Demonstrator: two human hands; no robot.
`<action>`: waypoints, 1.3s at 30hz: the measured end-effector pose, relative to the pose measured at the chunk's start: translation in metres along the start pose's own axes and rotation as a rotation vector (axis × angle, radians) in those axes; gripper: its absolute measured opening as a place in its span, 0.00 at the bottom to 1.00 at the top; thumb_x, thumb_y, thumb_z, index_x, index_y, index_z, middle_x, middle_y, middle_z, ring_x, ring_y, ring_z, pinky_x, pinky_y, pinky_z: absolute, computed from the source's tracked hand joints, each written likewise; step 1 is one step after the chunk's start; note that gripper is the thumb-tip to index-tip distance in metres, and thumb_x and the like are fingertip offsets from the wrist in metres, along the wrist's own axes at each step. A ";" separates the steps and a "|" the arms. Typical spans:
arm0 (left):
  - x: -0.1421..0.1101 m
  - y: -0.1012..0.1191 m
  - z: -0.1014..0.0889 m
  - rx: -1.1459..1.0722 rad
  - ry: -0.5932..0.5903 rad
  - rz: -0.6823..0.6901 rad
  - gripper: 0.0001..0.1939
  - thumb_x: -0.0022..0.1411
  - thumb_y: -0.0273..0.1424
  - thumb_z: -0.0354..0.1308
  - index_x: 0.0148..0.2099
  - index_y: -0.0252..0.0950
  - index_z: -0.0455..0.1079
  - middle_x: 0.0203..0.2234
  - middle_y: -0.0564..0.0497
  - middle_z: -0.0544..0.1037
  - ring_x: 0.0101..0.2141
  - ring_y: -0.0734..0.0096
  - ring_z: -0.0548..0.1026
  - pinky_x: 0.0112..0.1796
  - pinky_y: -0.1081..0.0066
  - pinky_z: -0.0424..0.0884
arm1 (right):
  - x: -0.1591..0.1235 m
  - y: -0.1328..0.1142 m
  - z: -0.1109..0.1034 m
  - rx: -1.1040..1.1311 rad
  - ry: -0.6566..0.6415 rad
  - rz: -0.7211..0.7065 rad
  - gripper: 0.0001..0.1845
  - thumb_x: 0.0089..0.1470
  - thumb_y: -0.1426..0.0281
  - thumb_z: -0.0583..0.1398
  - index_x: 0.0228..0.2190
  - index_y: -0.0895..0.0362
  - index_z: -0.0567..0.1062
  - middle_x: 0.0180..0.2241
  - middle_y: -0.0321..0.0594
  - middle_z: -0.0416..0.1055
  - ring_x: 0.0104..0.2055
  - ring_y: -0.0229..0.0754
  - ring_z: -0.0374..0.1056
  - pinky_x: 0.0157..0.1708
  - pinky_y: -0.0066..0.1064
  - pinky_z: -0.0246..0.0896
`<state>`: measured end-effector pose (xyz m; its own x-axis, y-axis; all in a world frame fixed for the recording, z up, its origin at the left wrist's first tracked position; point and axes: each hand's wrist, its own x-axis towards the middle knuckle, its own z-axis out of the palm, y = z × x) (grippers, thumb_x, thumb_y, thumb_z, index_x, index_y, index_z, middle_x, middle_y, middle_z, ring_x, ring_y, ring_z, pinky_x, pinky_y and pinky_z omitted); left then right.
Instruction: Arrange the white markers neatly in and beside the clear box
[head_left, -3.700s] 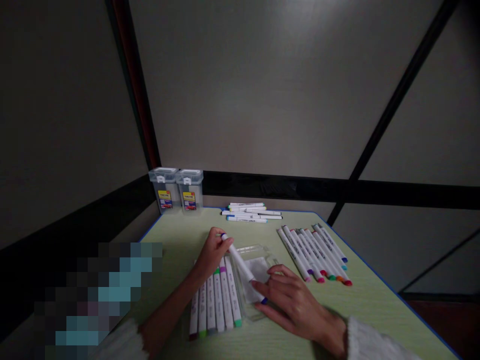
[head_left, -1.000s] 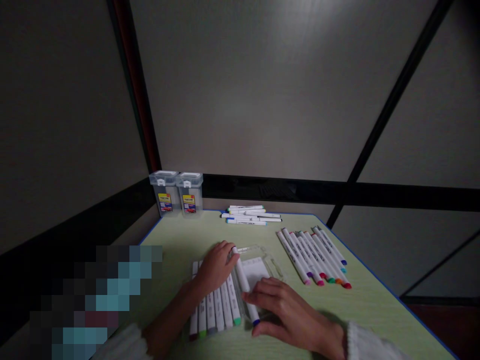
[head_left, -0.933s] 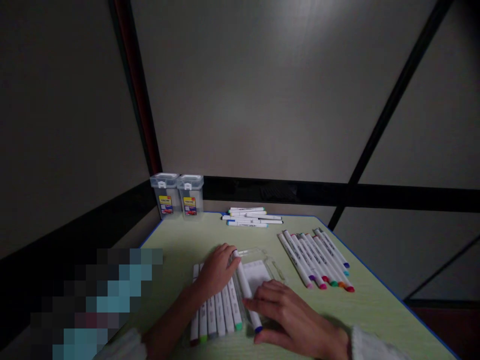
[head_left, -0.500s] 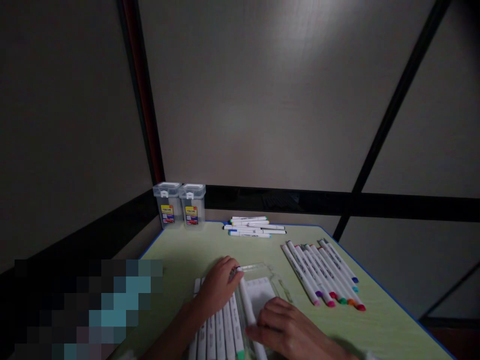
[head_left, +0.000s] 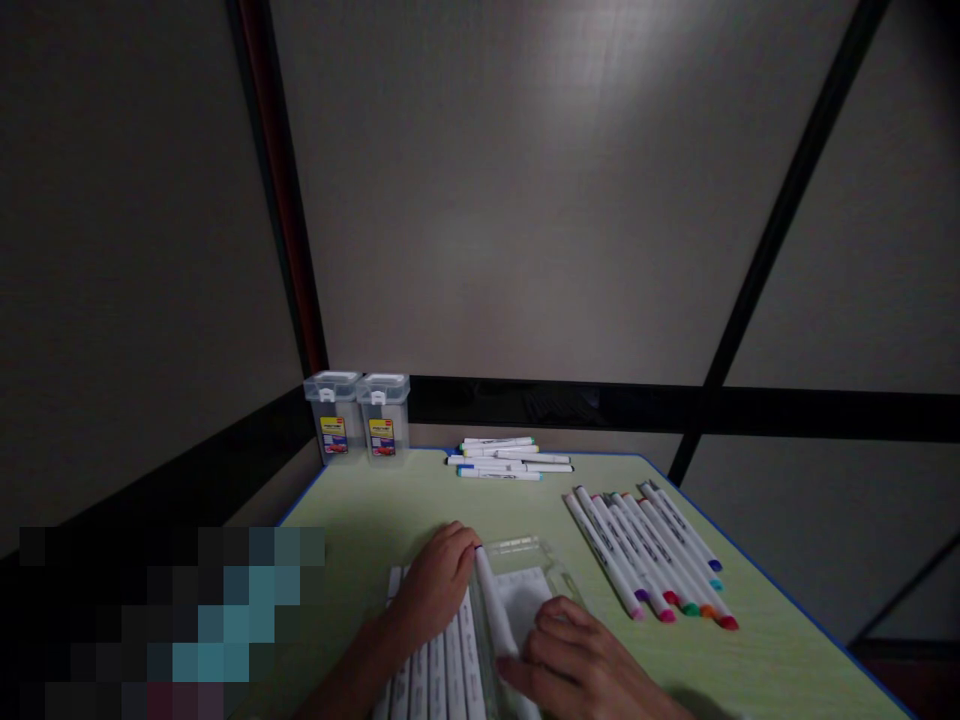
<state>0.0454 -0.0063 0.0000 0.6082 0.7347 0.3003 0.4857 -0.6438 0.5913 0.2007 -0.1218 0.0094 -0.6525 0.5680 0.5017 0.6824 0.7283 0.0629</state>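
Observation:
A white marker point(head_left: 493, 610) lies slanted at the left edge of a clear plastic case point(head_left: 541, 578) on the green table point(head_left: 390, 510). My left hand point(head_left: 435, 590) curls over the marker's far end and rests on a row of white markers point(head_left: 439, 672) lined up side by side. Fingers of my right hand point(head_left: 577, 665) are closed on the marker's near end, over the case. The bottom of the frame cuts off the marker's near tip.
Several markers with coloured tips point(head_left: 649, 555) lie in a row at the right. A small pile of white markers point(head_left: 506, 458) sits at the back. Two clear lidded boxes point(head_left: 358, 417) with yellow labels stand at the back left corner. Grey walls close in behind.
Both hands lowered the raised marker until it lies beside the row, against the case. The view has tilted up, so hands and markers sit lower in frame.

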 end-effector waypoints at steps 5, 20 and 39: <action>-0.001 0.002 0.000 -0.023 -0.008 -0.010 0.12 0.55 0.23 0.41 0.30 0.35 0.65 0.29 0.50 0.69 0.34 0.70 0.66 0.37 0.70 0.61 | 0.000 0.005 -0.008 0.035 0.035 0.031 0.23 0.61 0.65 0.39 0.38 0.61 0.69 0.22 0.41 0.67 0.27 0.41 0.62 0.29 0.33 0.58; -0.004 0.003 0.000 -0.055 -0.022 -0.036 0.09 0.53 0.23 0.44 0.32 0.35 0.64 0.31 0.50 0.69 0.36 0.70 0.66 0.40 0.71 0.61 | 0.002 0.009 -0.007 -0.080 0.195 0.052 0.18 0.61 0.72 0.39 0.37 0.60 0.66 0.20 0.37 0.65 0.22 0.38 0.61 0.22 0.28 0.56; -0.004 0.008 -0.006 -0.029 -0.073 -0.089 0.11 0.50 0.22 0.44 0.35 0.35 0.65 0.34 0.49 0.69 0.39 0.69 0.66 0.42 0.72 0.60 | -0.028 0.042 -0.016 -0.089 0.460 0.394 0.10 0.56 0.72 0.48 0.41 0.54 0.62 0.40 0.43 0.65 0.43 0.44 0.62 0.38 0.36 0.60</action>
<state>0.0432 -0.0130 0.0077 0.6080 0.7706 0.1913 0.5220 -0.5695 0.6350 0.2530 -0.1133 0.0118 -0.1497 0.5495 0.8219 0.8811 0.4514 -0.1413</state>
